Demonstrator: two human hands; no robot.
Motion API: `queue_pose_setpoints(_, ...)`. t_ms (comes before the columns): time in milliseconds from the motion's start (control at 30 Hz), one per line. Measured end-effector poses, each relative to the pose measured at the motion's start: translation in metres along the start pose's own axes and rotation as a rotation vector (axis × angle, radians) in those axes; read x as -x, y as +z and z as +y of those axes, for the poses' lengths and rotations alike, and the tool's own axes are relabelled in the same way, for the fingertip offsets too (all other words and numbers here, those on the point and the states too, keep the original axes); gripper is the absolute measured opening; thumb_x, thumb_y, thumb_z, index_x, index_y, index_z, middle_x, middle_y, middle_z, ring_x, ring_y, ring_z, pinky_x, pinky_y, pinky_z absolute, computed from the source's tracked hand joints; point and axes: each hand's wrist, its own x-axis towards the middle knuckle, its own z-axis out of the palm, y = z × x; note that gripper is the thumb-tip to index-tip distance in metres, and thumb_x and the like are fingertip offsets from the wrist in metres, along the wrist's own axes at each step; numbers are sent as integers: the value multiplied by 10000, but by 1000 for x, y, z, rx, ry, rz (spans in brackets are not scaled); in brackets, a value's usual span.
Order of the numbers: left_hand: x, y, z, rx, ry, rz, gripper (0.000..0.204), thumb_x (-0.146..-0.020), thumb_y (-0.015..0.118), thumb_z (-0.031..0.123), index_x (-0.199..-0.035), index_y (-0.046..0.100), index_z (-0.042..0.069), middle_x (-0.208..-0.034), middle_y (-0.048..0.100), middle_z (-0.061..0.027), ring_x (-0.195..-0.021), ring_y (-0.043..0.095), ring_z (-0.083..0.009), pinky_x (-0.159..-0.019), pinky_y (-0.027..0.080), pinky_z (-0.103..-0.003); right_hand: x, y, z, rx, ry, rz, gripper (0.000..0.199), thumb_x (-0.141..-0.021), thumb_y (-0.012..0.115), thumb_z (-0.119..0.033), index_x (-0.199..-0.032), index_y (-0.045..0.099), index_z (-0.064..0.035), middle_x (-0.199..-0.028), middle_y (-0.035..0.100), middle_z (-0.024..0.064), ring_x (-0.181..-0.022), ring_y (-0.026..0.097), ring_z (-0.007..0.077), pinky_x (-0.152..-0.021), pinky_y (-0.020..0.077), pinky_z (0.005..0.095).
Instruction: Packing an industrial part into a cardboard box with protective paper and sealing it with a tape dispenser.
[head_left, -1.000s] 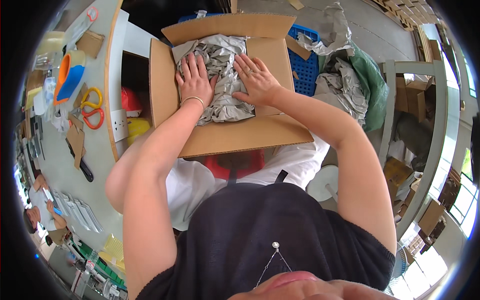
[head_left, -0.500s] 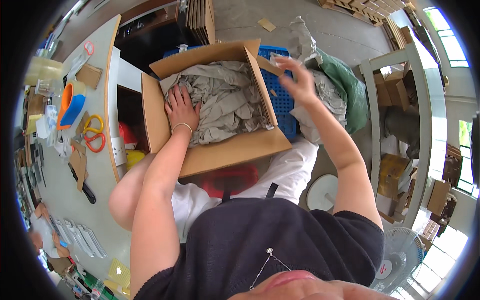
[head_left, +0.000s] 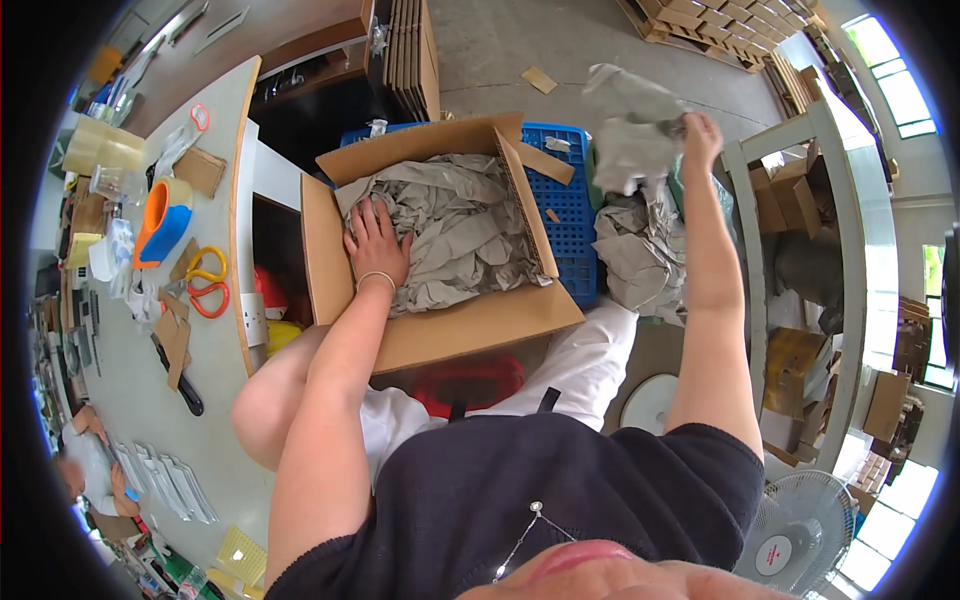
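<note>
On the grey bench (head_left: 130, 365) lie a blue-and-orange tape dispenser (head_left: 168, 234), scissors with yellow and red handles (head_left: 208, 279), a black-handled tool (head_left: 192, 399) and a cardboard piece (head_left: 205, 172) — while the concrete floor (head_left: 480, 70) bears a flat brown scrap (head_left: 539, 80)

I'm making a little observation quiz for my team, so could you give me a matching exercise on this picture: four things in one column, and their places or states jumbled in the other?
Things:
1. Left hand
2. Right hand
3. Crate
4. Fan

Places or states:
A. Near the picture's lower right
B. Holding a loose grey sheet
C. Blue, showing beside the cardboard box
D. Resting on crumpled paper inside the box

Pairs: 1-D, 2-B, 3-C, 4-A
</note>
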Motion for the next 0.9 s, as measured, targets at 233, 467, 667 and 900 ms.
queue_pose_setpoints(233,-4,3,-7,45,-1,-25,732,-837,534,417,-1386,232,38,-1469,143,-141,-1350,134,-318,-1023,215,-529,28,-16,-159,54,-38,-151,178,-771,591,-82,-917,661,-9,-754,595,-18,-666,526,70,-609,420,205)
queue_pose_setpoints(467,-26,-104,19,52,-10,-267,584,-720,592,403,-1189,503,66,-1312,394,-137,-1251,305,-295,-977,287,-533,101,-18,-187,379,-157,-643,218,-798,549,-19,-1000,627,-43,-831,568,-16,-767,524,62,-676,428,200)
queue_pose_setpoints(667,-1,-185,187,778,939,121,1036,-505,796,295,-1358,271,30,-1308,406,-189,-1222,379,-358,-991,314,-435,190,-3,-186,229,-555,-752,202,-725,572,27,-892,643,-62,-918,592,87,-865,584,240,-754,477,300)
queue_pose_setpoints(900,-27,-114,227,1294,124,-359,406,-704,624,171,-1089,538,76,-1064,586,-153,-1015,561,-303,-835,441,-385,234,-69,-138,27,-333,-406,454,-791,578,5,-1223,443,-28,-1284,394,110,-1082,513,194,-923,415,303)
